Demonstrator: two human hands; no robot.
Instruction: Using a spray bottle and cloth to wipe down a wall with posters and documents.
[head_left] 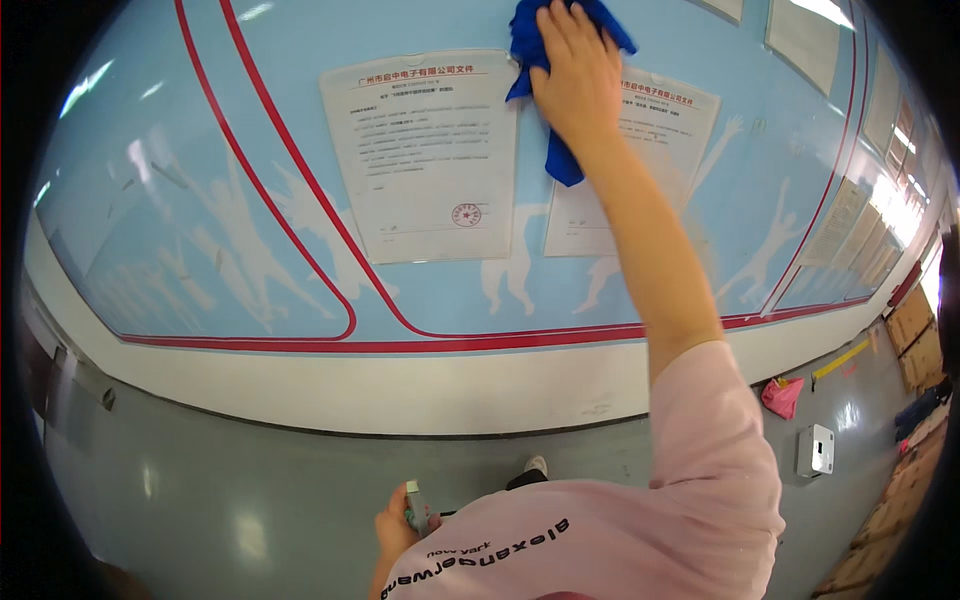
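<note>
My right hand point(580, 85) is raised to the light-blue wall board point(275, 110), holding a blue cloth point(565, 160) against it. The fingers lie stretched over the cloth, and part of it hangs below the palm. Beneath the hand and forearm a printed sheet in a clear sleeve point(665, 150) is partly covered. Just left of the cloth, another sleeved sheet point(430, 165) with a red round stamp is fixed to the board. Low down, my left hand point(393, 530) is closed around a small greyish-green object with a pale tip point(414, 505), perhaps a spray bottle; its lower part is hidden.
A white band point(480, 390) runs along the wall's foot above the grey floor point(250, 480). To the right stand a white box-like stool point(816, 451), a pink bag point(783, 397) and stacked cardboard boxes point(910, 325). More framed sheets point(810, 38) hang at the upper right.
</note>
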